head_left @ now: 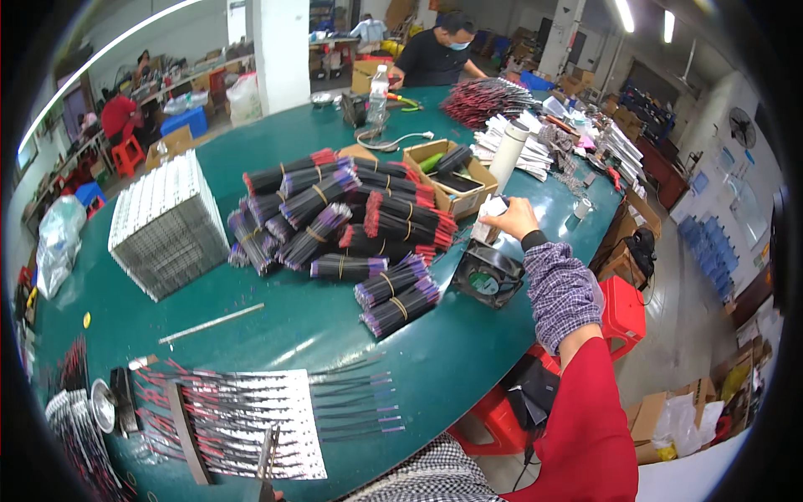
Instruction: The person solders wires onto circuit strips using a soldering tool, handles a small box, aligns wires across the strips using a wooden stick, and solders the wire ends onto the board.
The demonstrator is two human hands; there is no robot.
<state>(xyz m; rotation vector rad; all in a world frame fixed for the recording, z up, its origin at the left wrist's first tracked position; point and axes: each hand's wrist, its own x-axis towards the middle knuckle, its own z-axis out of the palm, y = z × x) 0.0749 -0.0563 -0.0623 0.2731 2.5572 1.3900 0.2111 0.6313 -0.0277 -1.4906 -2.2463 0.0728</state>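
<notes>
My right hand [514, 217] reaches across the table, fingers closed round a small white box-like thing [492, 212], partly hidden. It is beside a black cooling fan [488, 276] and a carton [465, 201] with dark items and a green one in it. Only a sliver of my left hand [278, 495] shows at the lower edge, by a slim two-pronged metal tool [269, 452] that looks like tweezers. The tool lies over a white sheet [293, 402] with rows of red and black wires, crossed by a dark flat bar [187, 431].
Bundles of black wires [322, 230] are heaped mid-table, right of a stack of white panels [167, 226]. A white flask [508, 155] and a plastic bottle [378, 92] stand farther back. A person [431, 58] works across the table. A red stool [623, 314] is at the right.
</notes>
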